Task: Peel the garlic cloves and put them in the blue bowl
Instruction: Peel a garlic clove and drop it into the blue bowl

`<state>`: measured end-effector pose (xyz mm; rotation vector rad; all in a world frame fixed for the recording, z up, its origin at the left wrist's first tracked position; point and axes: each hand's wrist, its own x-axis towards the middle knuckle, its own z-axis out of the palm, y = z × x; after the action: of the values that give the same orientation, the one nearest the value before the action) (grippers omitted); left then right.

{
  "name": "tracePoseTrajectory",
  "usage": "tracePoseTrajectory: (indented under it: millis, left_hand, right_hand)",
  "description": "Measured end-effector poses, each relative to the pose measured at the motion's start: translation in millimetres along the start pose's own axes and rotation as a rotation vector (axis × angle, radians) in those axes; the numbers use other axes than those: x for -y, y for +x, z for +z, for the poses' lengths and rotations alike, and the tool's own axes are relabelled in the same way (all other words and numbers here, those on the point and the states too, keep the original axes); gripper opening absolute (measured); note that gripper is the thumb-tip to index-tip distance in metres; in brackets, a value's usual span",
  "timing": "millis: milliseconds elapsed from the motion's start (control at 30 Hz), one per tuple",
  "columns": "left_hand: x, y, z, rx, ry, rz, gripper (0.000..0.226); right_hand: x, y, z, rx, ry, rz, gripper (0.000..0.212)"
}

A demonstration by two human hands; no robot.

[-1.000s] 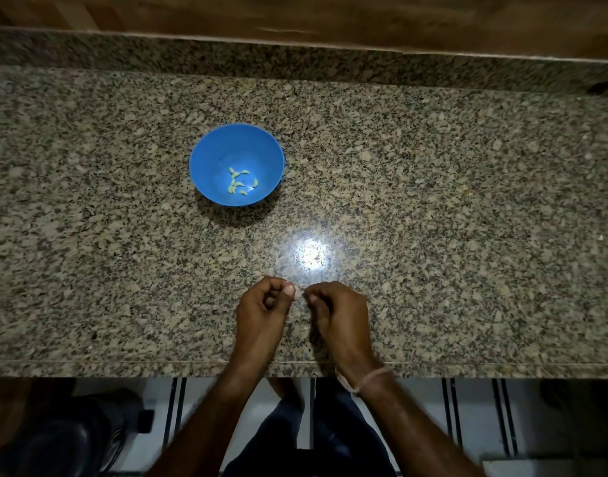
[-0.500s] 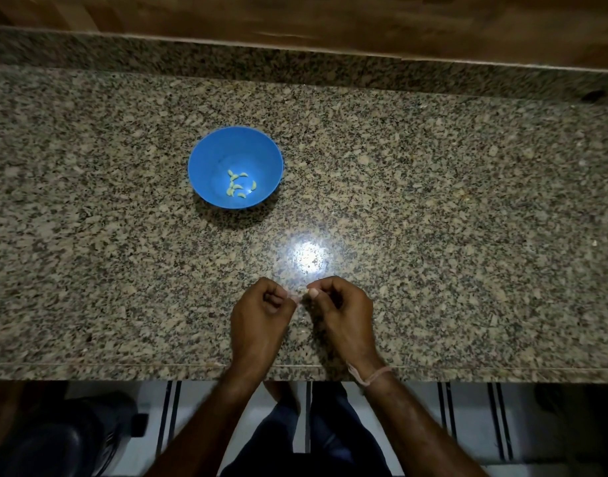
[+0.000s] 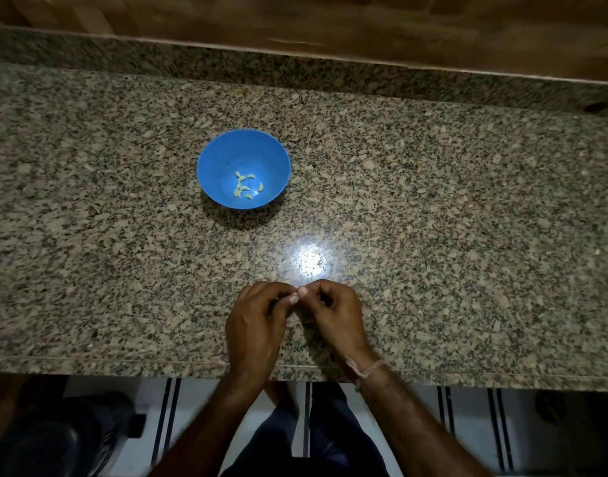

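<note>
A round blue plastic bowl (image 3: 223,160) stands on the speckled granite bench (image 3: 450,201), left of centre and well apart from the hands, with a few small pale peeled garlic cloves (image 3: 244,187) lying in its bottom. Near the bench's front edge the left hand (image 3: 254,325) and right hand (image 3: 337,318) meet, fingers curled and thumb tips touching (whatever they pinch is too small to tell). A bright light reflection (image 3: 309,261) lies just beyond them.

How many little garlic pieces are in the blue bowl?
7 or so pale peeled garlic cloves, all clustered at the bottom of the round blue plastic bowl. One more may be hidden, pinched between the left hand and right hand.
</note>
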<state>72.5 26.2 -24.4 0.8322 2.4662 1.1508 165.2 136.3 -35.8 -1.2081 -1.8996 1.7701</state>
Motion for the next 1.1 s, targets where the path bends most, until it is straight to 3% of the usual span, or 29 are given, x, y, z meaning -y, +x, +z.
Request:
tracePoseTrajectory:
  millis: [133,433,567,700,1100]
  left_hand:
    - [27,8,-9,-0.086,0.065,-0.084,0.006]
    - [38,-11,-2,-0.038,-0.035,-0.059,0.025]
    - [29,-28,20,0.072,-0.058,-0.014,0.031]
    - [21,-22,32,0.074,-0.036,-0.010,0.035]
    - [5,-17,49,0.009,0.049,-0.090,0.043]
  right_hand:
    - [-5,1,4,-0.009,0.001,0.033,0.013]
    - [-8,-17,-18,-0.083,0.048,-0.015,0.028]
    - [-14,-34,-45,-0.217,-0.203,-0.156,0.033]
    - [-21,-34,-53,-0.182,-0.441,-0.242,0.039]
    - [-1,39,-46,-0.036,-0.535,-0.416,0.011]
